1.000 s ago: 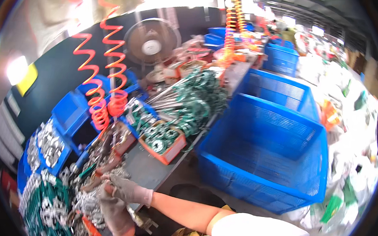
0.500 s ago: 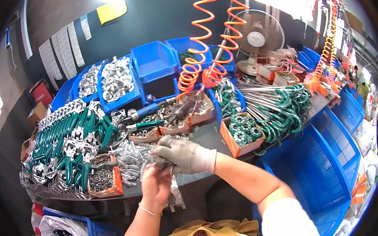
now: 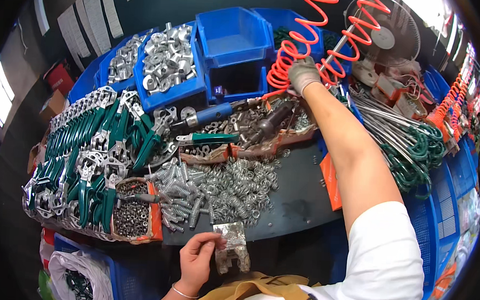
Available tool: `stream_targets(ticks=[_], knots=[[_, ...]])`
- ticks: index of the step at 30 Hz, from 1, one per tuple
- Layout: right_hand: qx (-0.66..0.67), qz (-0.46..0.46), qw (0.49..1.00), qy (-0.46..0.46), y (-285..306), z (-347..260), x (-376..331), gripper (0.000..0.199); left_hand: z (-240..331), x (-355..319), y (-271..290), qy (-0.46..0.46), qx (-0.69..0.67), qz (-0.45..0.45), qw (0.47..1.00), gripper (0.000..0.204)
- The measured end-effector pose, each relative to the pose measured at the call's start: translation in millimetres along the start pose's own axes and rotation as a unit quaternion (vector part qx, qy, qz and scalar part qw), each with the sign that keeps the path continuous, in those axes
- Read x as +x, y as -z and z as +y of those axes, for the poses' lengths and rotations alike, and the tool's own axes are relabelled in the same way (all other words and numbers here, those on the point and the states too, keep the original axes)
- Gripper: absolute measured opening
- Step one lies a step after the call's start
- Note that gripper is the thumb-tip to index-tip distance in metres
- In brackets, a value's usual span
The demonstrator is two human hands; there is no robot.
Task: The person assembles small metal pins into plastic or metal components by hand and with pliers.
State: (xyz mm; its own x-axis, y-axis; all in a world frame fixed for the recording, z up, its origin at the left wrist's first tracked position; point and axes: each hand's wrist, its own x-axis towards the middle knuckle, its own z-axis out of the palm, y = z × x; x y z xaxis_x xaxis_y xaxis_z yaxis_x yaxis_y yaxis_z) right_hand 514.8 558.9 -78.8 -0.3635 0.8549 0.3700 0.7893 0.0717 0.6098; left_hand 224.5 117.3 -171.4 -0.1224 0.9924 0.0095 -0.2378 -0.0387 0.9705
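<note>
My left hand (image 3: 195, 260) is bare, with a bracelet at the wrist. Its thumb and fingers are drawn together beside a worn metal fixture (image 3: 231, 235) at the bench's near edge; what is between the fingertips is too small to make out. My right hand (image 3: 304, 76), in a grey glove, reaches far across the bench to the lower coils of an orange spiral hose (image 3: 282, 71). Its fingers are mostly hidden, so its hold cannot be seen. Loose springs (image 3: 240, 188) lie heaped between the hands, beside longer springs (image 3: 181, 187).
Green-handled locking pliers (image 3: 92, 126) are stacked at left, beside a box of small nuts (image 3: 132, 212). A blue-bodied tool (image 3: 212, 114) and a dark tool (image 3: 271, 122) lie over parts boxes. Blue bins (image 3: 232, 35) stand behind; green-hooked metal rods (image 3: 398, 131) lie right.
My hands were together above the springs. The right has moved far and right to the hose, while the left has dropped to the fixture. The view has shifted too.
</note>
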Motion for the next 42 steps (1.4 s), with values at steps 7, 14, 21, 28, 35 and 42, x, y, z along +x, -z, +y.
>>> stream_targets(ticks=[7,14,21,28,35,42], knots=[[0.045,-0.274,0.960,0.017,41,-22,17,0.046,18,38,-9,-0.091,0.235,-0.091,0.963,0.017],[0.127,-0.145,0.977,-0.089,53,-7,-20,0.034,-4,132,-89,-0.293,0.432,-0.211,0.827,0.034],[0.292,0.001,0.954,-0.061,148,-58,-159,0.019,-27,142,-104,-0.368,0.717,-0.224,0.549,0.026],[0.440,-0.103,0.886,-0.102,76,-126,-216,0.037,-23,143,-99,-0.405,0.631,-0.133,0.648,0.013],[0.468,-0.057,0.872,-0.135,67,-122,-224,0.020,-26,163,-94,-0.357,0.618,-0.068,0.697,0.029],[0.673,0.057,0.696,-0.244,51,-120,-242,0.016,-27,179,-129,-0.344,0.479,-0.161,0.791,0.033]])
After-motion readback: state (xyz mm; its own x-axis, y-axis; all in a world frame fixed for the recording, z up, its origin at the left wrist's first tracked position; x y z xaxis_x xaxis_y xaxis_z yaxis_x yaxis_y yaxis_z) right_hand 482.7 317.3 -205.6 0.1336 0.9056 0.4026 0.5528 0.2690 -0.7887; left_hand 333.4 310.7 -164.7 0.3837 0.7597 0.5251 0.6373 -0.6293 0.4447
